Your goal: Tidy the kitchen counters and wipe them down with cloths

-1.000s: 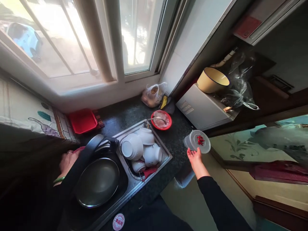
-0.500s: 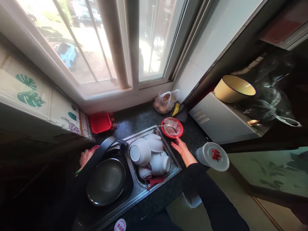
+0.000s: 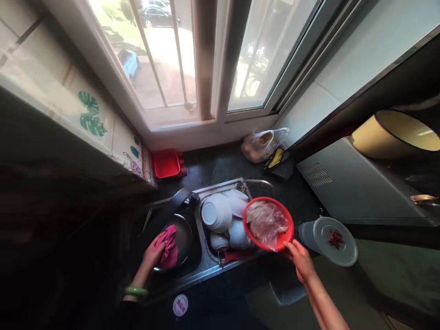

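Observation:
Pinched at its rim by my right hand (image 3: 302,261), a red bowl (image 3: 289,224) is held up over the right part of the sink. Clear plastic wrap or a bag (image 3: 266,222) lies inside the bowl; what it covers I cannot make out. My left hand (image 3: 154,252), with a green bangle at the wrist, is closed on a pink cloth (image 3: 168,245). The cloth hangs over a dark frying pan (image 3: 184,236) in the left basin. White bowls (image 3: 216,213) are piled in the right basin, partly behind the red bowl.
A red tray (image 3: 167,164) stands by the left wall. Near the window sits a plastic bag (image 3: 259,145) with contents. A lidded clear tub (image 3: 335,243) stands at the right, below a metal appliance (image 3: 330,183) that bears a yellow pot (image 3: 388,137).
My right hand has taken hold of the red bowl and brought it from the back counter toward me. My left hand has come over the pan with the pink cloth. The view has shifted left.

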